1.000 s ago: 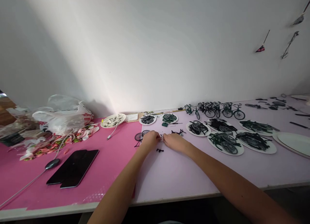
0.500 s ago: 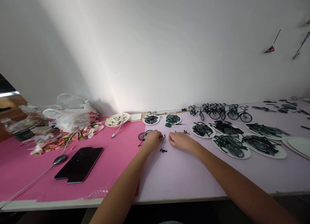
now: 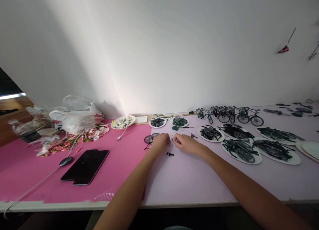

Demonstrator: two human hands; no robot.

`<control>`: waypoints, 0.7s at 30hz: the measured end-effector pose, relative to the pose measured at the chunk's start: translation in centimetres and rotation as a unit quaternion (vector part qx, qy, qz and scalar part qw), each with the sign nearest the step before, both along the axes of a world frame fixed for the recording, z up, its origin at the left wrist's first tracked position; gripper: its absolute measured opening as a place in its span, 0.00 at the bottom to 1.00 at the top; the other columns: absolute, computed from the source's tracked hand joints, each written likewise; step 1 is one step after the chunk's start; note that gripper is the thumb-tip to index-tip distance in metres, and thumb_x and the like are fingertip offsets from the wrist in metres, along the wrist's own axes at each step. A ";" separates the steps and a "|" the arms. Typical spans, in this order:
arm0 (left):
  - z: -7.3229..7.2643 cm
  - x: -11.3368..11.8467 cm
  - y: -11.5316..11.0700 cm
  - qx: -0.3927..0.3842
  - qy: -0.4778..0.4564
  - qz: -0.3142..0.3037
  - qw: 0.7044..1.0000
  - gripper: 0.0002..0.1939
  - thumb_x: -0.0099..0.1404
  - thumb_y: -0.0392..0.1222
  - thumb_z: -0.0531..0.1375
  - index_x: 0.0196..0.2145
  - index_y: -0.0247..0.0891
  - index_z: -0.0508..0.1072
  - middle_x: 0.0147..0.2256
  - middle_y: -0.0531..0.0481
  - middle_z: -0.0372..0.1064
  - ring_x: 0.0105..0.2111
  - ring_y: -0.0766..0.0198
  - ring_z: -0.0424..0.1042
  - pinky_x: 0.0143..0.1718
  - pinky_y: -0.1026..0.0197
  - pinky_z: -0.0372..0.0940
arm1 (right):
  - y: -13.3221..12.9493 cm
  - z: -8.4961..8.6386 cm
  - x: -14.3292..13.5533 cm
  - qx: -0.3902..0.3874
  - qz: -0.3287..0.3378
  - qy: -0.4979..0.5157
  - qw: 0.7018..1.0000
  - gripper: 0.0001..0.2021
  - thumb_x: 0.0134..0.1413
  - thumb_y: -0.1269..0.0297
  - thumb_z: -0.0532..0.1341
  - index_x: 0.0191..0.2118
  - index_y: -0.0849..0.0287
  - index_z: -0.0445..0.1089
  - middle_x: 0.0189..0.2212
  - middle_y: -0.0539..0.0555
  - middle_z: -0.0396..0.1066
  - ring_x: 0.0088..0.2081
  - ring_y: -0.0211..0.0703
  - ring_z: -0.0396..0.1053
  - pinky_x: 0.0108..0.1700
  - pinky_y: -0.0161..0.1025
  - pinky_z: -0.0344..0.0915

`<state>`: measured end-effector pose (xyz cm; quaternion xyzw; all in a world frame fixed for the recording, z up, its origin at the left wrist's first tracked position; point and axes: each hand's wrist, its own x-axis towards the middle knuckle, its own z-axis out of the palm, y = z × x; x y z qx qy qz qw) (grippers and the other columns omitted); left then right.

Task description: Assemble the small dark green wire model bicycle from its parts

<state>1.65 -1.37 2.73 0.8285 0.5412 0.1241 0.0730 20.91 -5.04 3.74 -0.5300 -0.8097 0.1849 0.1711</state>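
The left hand [image 3: 161, 142] and right hand [image 3: 183, 142] are close together low over the tabletop [image 3: 189, 180], fingers curled at tiny parts [image 3: 171, 144] between them; whether either pinches 1 is too small to tell. A bicycle frame with 2 wheels [image 3: 149, 139] lies just beside the left hand, partly hidden by it, and a small black piece [image 3: 170, 154] lies nearer the person. Assembled miniature bicycles [image 3: 246, 116] stand by the wall, behind plates of black and green parts [image 3: 241, 151].
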 end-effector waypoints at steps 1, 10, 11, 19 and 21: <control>0.0 0.0 0.1 0.002 -0.009 0.000 1.000 0.08 0.70 0.38 0.59 0.44 0.39 0.77 0.46 0.43 0.77 0.47 0.53 0.76 0.40 0.60 0.65 | 0.0 0.0 -0.1 0.005 -0.001 0.006 1.000 0.04 0.67 0.63 0.56 0.40 0.55 0.65 0.27 0.46 0.69 0.27 0.38 0.61 0.31 0.35 0.49; 0.2 -0.2 0.1 0.032 -0.111 -0.013 0.993 0.08 0.72 0.40 0.59 0.47 0.42 0.75 0.46 0.48 0.80 0.46 0.55 0.78 0.44 0.59 0.66 | 0.3 -0.6 -0.1 0.054 -0.016 0.037 0.998 0.06 0.69 0.59 0.53 0.42 0.54 0.63 0.29 0.47 0.69 0.28 0.40 0.64 0.32 0.35 0.52; 0.3 -0.1 0.0 0.037 -0.114 -0.014 0.993 0.08 0.73 0.40 0.59 0.47 0.42 0.75 0.46 0.48 0.80 0.46 0.55 0.78 0.44 0.58 0.66 | 0.4 -0.7 -0.2 0.066 -0.018 0.045 0.997 0.06 0.68 0.60 0.52 0.41 0.54 0.62 0.29 0.47 0.70 0.28 0.40 0.64 0.32 0.35 0.53; 0.8 0.0 -0.4 0.053 -0.117 -0.036 0.991 0.04 0.70 0.41 0.62 0.41 0.42 0.76 0.43 0.50 0.79 0.41 0.57 0.77 0.40 0.60 0.65 | 0.2 -0.8 -0.6 0.122 -0.035 0.102 0.987 0.04 0.64 0.61 0.54 0.39 0.54 0.62 0.32 0.49 0.72 0.29 0.40 0.66 0.31 0.35 0.54; 0.8 0.0 -0.4 0.058 -0.118 -0.038 0.991 0.04 0.69 0.41 0.64 0.40 0.41 0.77 0.44 0.49 0.79 0.41 0.57 0.76 0.40 0.60 0.65 | 0.4 -0.8 -0.5 0.141 -0.052 0.117 0.982 0.05 0.64 0.59 0.54 0.40 0.54 0.62 0.32 0.49 0.72 0.29 0.41 0.67 0.32 0.35 0.55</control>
